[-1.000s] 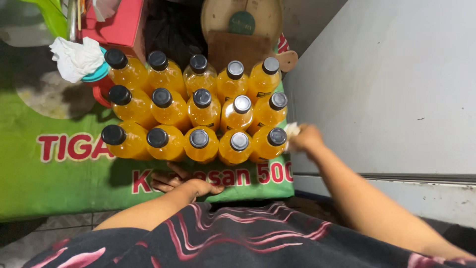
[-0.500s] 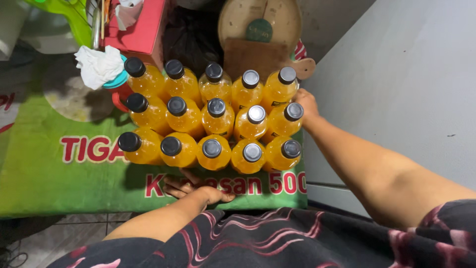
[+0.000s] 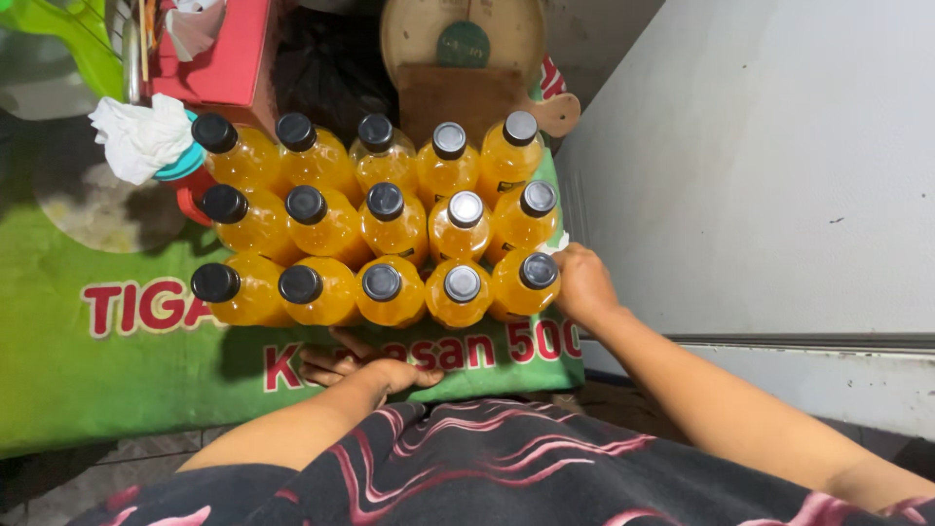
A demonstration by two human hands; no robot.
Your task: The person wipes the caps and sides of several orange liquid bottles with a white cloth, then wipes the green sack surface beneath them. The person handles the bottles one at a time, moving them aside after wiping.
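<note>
Bottles [image 3: 390, 234] stand in three packed rows on the green cloth [image 3: 97, 370]. My right hand [image 3: 582, 282] has slid back to the near corner bottle [image 3: 526, 282] — fingers curled against it, grip unclear. Left hand [image 3: 375, 368] stays flat, holding nothing.

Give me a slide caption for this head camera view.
Fifteen capped orange bottles on a green cloth; left hand flat before them, right hand at the corner bottle.
</note>
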